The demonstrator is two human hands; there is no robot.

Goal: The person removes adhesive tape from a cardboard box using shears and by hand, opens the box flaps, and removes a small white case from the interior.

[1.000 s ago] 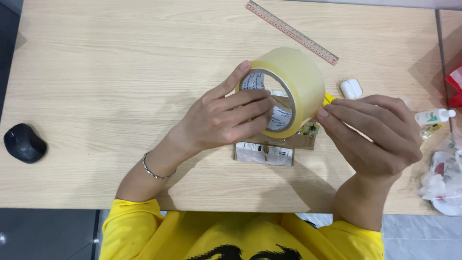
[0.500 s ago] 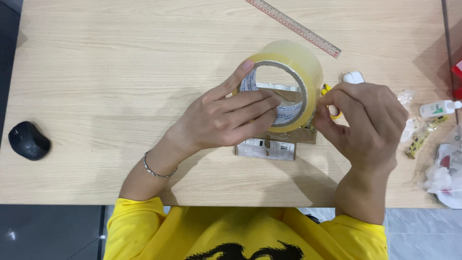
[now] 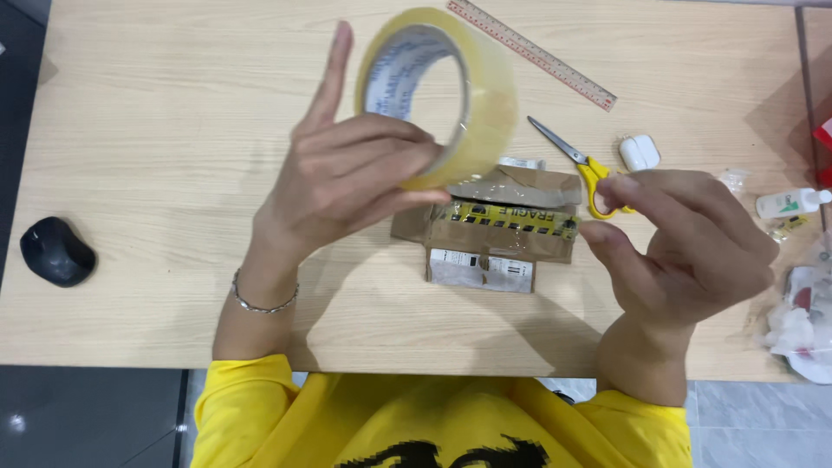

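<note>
My left hand (image 3: 347,182) holds a big roll of clear packing tape (image 3: 485,95) raised above the wooden table (image 3: 173,130), fingers through its core and index finger pointing up. My right hand (image 3: 693,251) is pinched at the thumb and forefinger on the tape's loose end, right of the roll. A glossy strip of tape stretches between roll and hand. Below it lies a small brown cardboard parcel (image 3: 503,238) with a yellow-and-black warning strip and a white label.
Yellow-handled scissors (image 3: 594,173) lie just right of the parcel, next to a white earbud case (image 3: 639,152). A ruler (image 3: 533,52) lies at the back. A small white bottle (image 3: 789,204) and crumpled plastic (image 3: 802,321) sit at the right edge, a black mouse (image 3: 56,251) far left.
My left hand has lifted the roll up and to the left, off the parcel. My right hand has drawn away to the right, uncovering the parcel and scissors.
</note>
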